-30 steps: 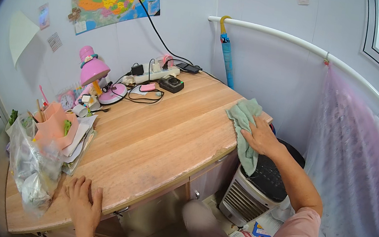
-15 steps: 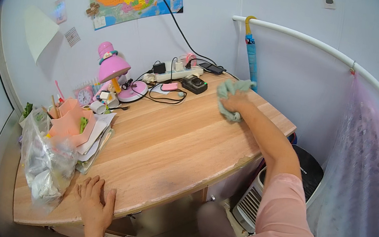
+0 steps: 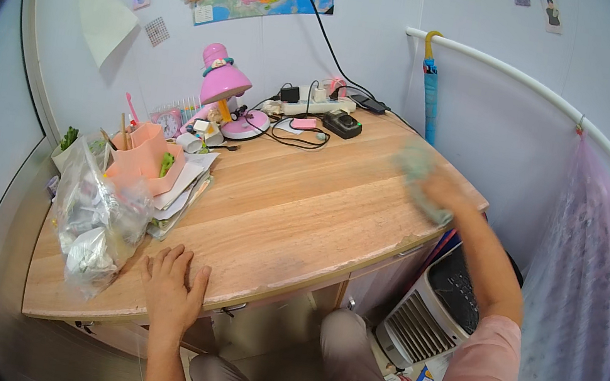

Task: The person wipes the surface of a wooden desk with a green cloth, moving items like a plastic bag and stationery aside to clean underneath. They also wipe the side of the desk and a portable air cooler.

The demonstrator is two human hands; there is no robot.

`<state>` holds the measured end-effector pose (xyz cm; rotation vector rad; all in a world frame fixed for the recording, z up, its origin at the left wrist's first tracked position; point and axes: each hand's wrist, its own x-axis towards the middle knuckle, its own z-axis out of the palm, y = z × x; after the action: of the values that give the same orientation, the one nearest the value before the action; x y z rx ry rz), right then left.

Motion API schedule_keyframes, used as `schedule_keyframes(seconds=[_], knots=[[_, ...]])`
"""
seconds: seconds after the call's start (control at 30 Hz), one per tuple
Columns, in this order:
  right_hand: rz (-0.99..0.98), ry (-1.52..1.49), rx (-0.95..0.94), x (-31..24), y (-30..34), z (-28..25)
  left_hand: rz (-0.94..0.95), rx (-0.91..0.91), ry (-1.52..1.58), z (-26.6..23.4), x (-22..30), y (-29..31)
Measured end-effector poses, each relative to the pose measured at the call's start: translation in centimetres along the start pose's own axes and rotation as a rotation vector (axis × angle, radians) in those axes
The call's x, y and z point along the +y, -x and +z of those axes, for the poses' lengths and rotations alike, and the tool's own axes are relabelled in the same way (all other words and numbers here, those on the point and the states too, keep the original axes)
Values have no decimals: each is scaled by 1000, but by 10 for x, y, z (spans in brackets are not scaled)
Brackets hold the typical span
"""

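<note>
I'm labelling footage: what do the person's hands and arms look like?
The left hand is bare, with no glove, ring or watch visible. The right hand is blurred but ungloved; its forearm is bare below a short pink sleeve.

Worktop [image 3: 284, 227]: in front of me.
My left grip [image 3: 173, 293]: on its near edge, right of the bag [image 3: 101, 228].
My right grip [image 3: 441, 192]: at the right end, on the cloth [image 3: 414, 163], as far as the blur lets me tell.
Pen holder [image 3: 145, 160]: behind the bag, left of the lamp [image 3: 226, 86].
Power strip [image 3: 301, 107]: right of the lamp, along the back.
Air cooler [image 3: 422, 325]: to my right, lower than the worktop.
</note>
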<state>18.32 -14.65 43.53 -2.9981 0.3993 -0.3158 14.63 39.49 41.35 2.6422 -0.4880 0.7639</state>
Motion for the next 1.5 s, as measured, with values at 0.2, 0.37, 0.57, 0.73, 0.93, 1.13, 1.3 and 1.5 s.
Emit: schedule_keyframes(seconds=[0.2, 0.37, 0.57, 0.73, 0.93, 1.13, 1.3, 1.5], knots=[[133, 192, -9, 65, -1, 13, -31, -8, -20, 5, 1, -2], [-456, -114, -91, -155, 58, 12, -61, -28, -36, 5, -2, 3], [-1024, 15, 178, -188, 68, 33, -16, -18, -11, 1, -6, 2], [170, -382, 151, -74, 14, 2, 74, -61, -13, -8, -23, 2], [226, 13, 129, -22, -26, 31, 117, 27, 41, 0, -14, -1], [-1108, -214, 111, -233, 67, 23, 67, 49, 109, -5, -25, 7], [-985, -209, 80, -184, 40, 25, 85, 65, 121, -4, -26, 5], [171, 133, 205, -84, -19, 23, 66, 60, 111, -3, -19, 2]])
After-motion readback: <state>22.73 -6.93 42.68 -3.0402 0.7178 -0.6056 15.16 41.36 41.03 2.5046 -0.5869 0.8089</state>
